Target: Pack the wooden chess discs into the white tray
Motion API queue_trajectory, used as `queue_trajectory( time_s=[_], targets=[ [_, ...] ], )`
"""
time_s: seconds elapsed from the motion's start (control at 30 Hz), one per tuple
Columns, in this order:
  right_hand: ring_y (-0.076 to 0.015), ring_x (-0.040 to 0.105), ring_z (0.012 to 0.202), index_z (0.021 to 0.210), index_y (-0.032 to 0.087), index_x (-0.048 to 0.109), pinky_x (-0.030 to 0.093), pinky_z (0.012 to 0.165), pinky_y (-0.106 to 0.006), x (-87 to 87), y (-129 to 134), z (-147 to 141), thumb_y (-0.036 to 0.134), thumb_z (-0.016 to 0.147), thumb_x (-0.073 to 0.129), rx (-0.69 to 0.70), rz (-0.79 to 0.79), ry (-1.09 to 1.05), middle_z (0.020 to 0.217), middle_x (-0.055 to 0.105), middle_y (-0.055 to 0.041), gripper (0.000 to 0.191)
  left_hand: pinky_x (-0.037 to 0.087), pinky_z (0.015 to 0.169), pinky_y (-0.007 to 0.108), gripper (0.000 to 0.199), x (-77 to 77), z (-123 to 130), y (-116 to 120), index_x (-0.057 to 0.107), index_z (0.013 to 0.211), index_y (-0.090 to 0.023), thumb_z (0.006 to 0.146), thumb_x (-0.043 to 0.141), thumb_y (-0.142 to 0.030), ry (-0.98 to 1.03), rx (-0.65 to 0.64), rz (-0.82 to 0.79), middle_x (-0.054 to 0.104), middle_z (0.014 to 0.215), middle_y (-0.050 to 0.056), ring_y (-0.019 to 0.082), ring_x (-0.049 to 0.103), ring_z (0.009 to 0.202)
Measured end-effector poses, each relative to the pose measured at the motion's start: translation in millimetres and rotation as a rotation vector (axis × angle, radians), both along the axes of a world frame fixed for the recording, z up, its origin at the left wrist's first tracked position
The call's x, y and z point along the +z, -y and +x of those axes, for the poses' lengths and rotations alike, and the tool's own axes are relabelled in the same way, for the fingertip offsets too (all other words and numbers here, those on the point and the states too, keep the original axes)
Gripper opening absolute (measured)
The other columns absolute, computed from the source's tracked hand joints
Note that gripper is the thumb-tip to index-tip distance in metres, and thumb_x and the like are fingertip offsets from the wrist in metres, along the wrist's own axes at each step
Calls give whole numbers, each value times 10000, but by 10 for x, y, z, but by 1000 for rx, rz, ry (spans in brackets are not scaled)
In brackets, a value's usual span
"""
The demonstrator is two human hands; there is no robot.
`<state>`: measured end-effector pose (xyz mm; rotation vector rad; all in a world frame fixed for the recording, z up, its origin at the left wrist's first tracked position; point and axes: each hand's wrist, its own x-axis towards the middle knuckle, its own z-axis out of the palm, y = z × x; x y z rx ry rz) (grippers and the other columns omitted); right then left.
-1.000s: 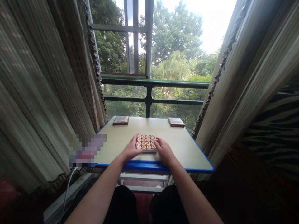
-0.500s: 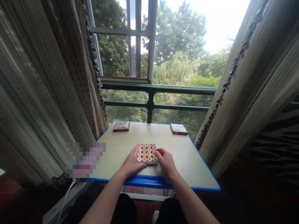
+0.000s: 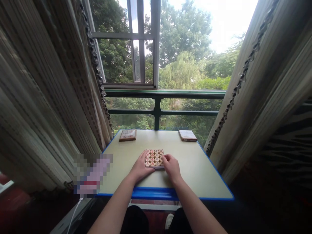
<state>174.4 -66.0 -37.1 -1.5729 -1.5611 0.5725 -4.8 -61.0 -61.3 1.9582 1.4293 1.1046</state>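
A shallow box of round wooden pieces (image 3: 154, 158), marked with red characters on the left and black ones on the right, lies near the middle of the table. My left hand (image 3: 140, 169) wraps round its left side, with the thumb along the near edge. At the box's right side is my right hand (image 3: 172, 166), its fingers curled together over the right-hand pieces. Whether a piece is pinched between those fingertips is hidden.
The pale table (image 3: 200, 175) has a blue rim. Two flat boxes, one at the back left (image 3: 128, 135) and one at the back right (image 3: 187, 135), sit near its far edge. A blurred-out object with a white cable (image 3: 74, 213) is at the left edge.
The view has shifted slightly. My right fingers have moved a little inward over the right column of pieces. My left hand still holds the box's left side.
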Motion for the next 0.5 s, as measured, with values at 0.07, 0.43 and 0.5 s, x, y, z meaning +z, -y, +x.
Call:
queue_trajectory(
  time_s=[0.07,0.43,0.5],
  targets=[
    [-168,608,739,772,184,639,415,663,-248,-28,21,1,389,799,427,21,38,25,776,681,-46,296,253,1071,380,893,-14,2,-1,349,1314,-146,510,724,-253,1,-6,-2,387,1357,126,261,334,1267],
    [-177,564,925,1001,166,632,388,830,-273,-89,-31,-29,352,860,356,125,65,165,976,660,-73,361,329,1019,356,852,48,-15,95,356,1302,-151,537,724,-220,56,99,-12,476,1282,122,240,443,1181],
    [-181,547,964,1038,167,625,376,867,-285,-101,-40,-40,330,863,350,136,51,192,1007,652,-72,365,342,1006,358,847,58,-31,104,366,1294,-165,531,730,-201,73,110,-19,487,1273,115,236,461,1163]
  ],
)
